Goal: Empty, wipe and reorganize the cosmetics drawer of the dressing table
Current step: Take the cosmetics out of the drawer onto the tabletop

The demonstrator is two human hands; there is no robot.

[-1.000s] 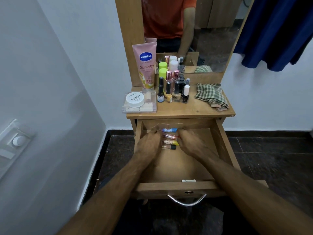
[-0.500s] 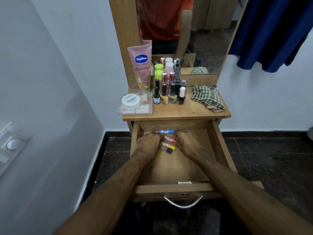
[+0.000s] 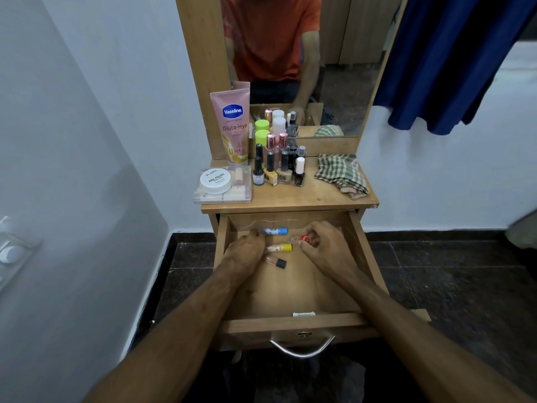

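Note:
The wooden drawer (image 3: pixel 293 321) of the dressing table stands pulled out. Inside it lie a blue-capped tube (image 3: pixel 276 230), a yellow-capped tube (image 3: pixel 280 247) and a black-capped tube (image 3: pixel 276 261). My right hand (image 3: pixel 322 245) pinches a red-capped tube (image 3: pixel 302 238) at the drawer's back right. My left hand (image 3: pixel 245 253) rests at the left ends of the lying tubes, fingers curled down onto them; whether it grips one I cannot tell.
On the tabletop (image 3: pixel 313 196) stand a pink Vaseline tube (image 3: pixel 232 126), several nail polish bottles (image 3: pixel 279 170), a clear box with a white jar (image 3: pixel 222 184) and a checked cloth (image 3: pixel 341 174). A mirror (image 3: pixel 302 62) rises behind. Blue fabric (image 3: pixel 453 59) hangs at right.
My right hand has moved right and lifted the red-capped tube away from the group. The remaining tubes have spread apart by my left hand.

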